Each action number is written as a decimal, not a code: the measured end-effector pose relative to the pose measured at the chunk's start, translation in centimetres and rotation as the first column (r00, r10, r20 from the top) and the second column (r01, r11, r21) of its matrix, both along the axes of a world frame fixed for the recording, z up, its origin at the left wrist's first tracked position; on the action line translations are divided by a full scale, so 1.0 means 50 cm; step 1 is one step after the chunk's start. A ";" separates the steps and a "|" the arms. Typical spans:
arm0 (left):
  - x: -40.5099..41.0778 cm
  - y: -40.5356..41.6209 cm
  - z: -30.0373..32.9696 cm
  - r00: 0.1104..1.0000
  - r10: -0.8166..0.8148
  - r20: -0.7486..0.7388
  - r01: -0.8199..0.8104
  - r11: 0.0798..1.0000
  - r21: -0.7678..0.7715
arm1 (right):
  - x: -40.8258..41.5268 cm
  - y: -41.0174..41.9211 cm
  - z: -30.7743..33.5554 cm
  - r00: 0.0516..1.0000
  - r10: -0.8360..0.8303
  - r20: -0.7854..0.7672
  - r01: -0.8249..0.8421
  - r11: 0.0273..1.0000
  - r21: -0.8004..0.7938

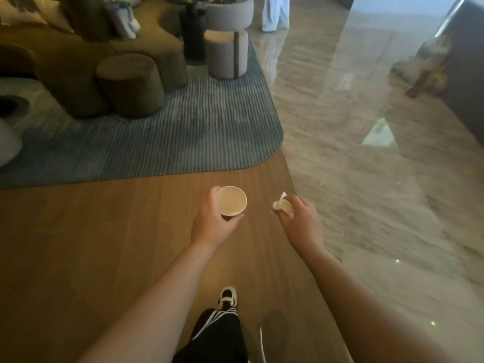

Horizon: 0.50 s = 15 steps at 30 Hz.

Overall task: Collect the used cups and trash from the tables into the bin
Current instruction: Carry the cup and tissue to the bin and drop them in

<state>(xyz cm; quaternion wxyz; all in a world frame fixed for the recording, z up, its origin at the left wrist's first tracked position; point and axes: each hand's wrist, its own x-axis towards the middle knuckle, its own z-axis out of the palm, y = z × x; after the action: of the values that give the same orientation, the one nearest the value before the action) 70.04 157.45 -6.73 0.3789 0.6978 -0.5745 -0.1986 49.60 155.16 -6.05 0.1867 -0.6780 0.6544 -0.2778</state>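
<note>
head view: left hand (213, 221) grips upright paper cup (232, 201), right hand (301, 218) crumpled napkin (284, 206).

Both arms are reaching out forward and down, bare to the elbows, running roughly side by side with a gap between them. The left hand (213, 222) is curling round a paper cup (232, 200), thumb on the near side and fingers wrapping the far left side, holding it upright with the mouth facing up. The right hand (301, 218) is sitting palm down, knuckles up, fingers bunching round a crumpled napkin (282, 205) that's poking out on its left side. Neither hand is touching the other.
</note>
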 end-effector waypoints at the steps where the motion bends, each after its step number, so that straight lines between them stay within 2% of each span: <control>1: -0.007 -0.035 -0.005 1.000 -0.008 -0.001 0.008 1.000 0.013 | -0.009 -0.036 -0.006 1.000 -0.006 -0.007 0.006 1.000 0.007; 7: -0.030 -0.304 -0.042 0.999 -0.037 -0.016 0.037 0.999 0.028 | -0.031 -0.297 -0.050 1.000 -0.021 -0.003 0.021 1.000 0.019; 15: -0.036 -0.780 -0.057 0.998 -0.063 0.017 0.062 0.995 0.075 | -0.058 -0.791 -0.045 0.998 -0.041 -0.055 0.045 0.997 0.061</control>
<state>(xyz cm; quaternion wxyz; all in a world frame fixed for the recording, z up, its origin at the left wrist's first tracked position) 68.24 118.43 -9.59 0.3408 0.6949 -0.5919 -0.2248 46.71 115.63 -8.32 0.1842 -0.6648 0.6819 -0.2430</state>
